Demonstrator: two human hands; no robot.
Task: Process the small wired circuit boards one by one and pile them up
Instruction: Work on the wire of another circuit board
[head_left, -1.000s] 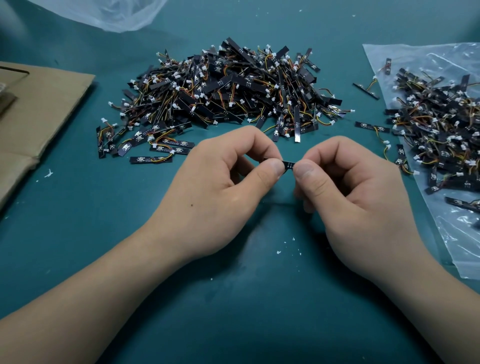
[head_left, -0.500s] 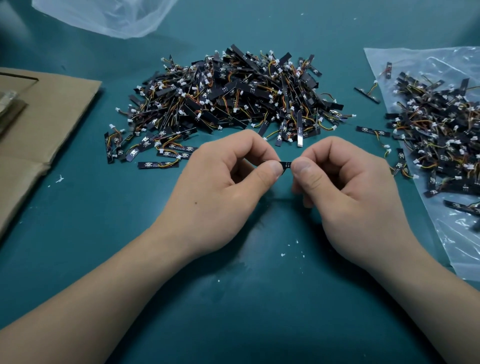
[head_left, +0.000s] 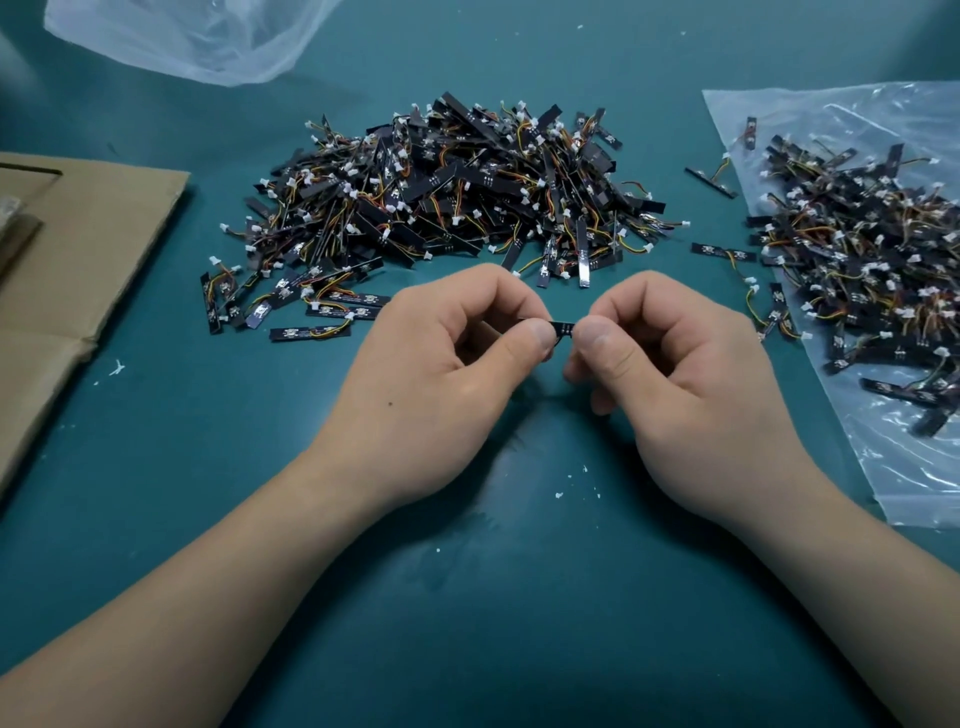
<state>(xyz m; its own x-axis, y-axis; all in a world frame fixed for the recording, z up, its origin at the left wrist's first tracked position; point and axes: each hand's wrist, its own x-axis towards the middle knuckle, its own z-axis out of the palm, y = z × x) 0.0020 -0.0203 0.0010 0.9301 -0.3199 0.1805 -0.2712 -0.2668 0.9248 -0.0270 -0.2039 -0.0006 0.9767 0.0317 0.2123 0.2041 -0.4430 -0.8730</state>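
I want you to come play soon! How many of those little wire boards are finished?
Probably over half. The large pile in the middle looks finished. One circuit board is pinched between the left hand and right hand now. A smaller heap on the clear plastic bag on the right likely still waits.

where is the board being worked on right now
In the head view the small board is mid-frame, pinched between the left hand and the right hand, just on the person's side of the big central pile.
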